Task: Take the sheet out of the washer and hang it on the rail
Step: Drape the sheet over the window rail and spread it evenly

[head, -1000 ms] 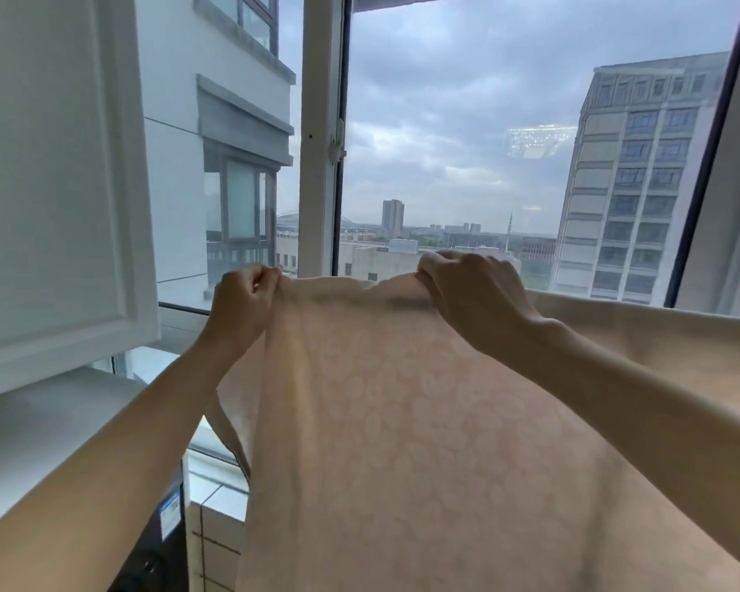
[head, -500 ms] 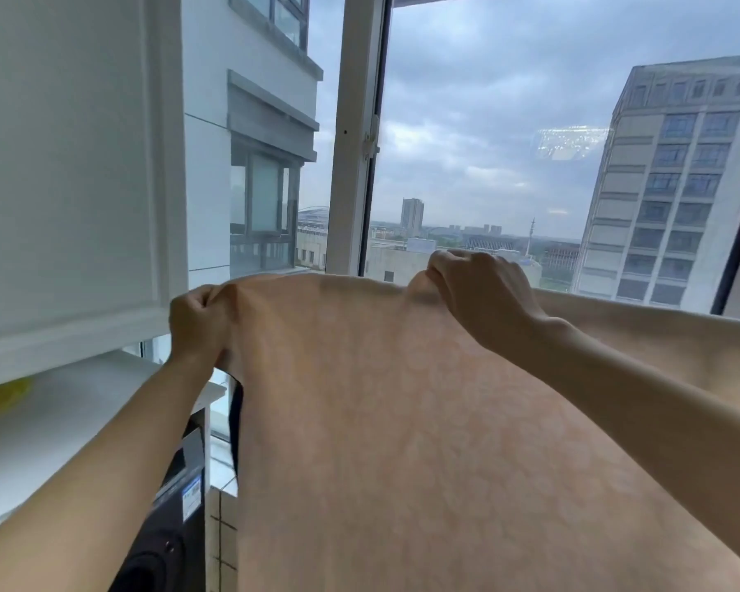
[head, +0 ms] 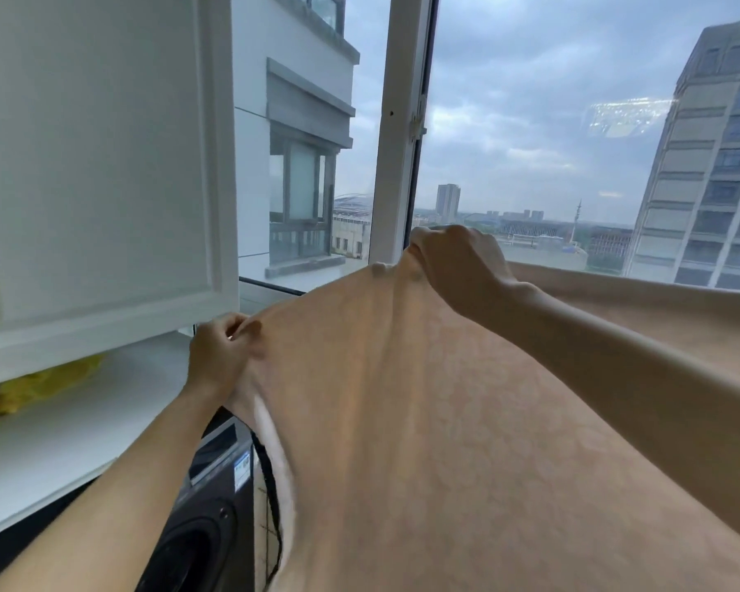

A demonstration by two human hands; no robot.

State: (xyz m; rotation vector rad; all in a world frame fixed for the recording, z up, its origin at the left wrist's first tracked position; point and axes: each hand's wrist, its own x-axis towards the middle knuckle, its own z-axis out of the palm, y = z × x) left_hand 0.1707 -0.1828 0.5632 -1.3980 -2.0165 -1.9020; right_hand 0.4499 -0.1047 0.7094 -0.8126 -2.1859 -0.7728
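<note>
Head camera, single view. The sheet [head: 402, 420], peach-coloured with a faint pattern, was out of the washer [head: 206, 527] and held up in front of the window frame [head: 398, 121], filling the lower right of the view. The left hand [head: 219, 356] pinched the sheet's left edge, fingers curled round a small bunch of cloth, low and just beside the bottom corner of the white cabinet door [head: 95, 164]. The right hand [head: 458, 267] was higher, its fingers curled over the top edge and gripping the fabric; neither hand was spread. Between the hands the cloth sloped up from left to right and looked fairly taut. To the right of the right hand the top edge ran on level toward the frame's edge, as though draped over something, but the rail itself was not visible, so contact could not be confirmed. A shelf [head: 82, 429] below the cabinet carried a yellow bag [head: 43, 386], apart from the sheet. Judgement: removal from the washer done; the step in hand was spreading the sheet along the rail. The next move probably calls for raising the left corner level with the right and drawing it leftward, keeping it off the cabinet door, then letting go once the cloth hangs evenly.
</note>
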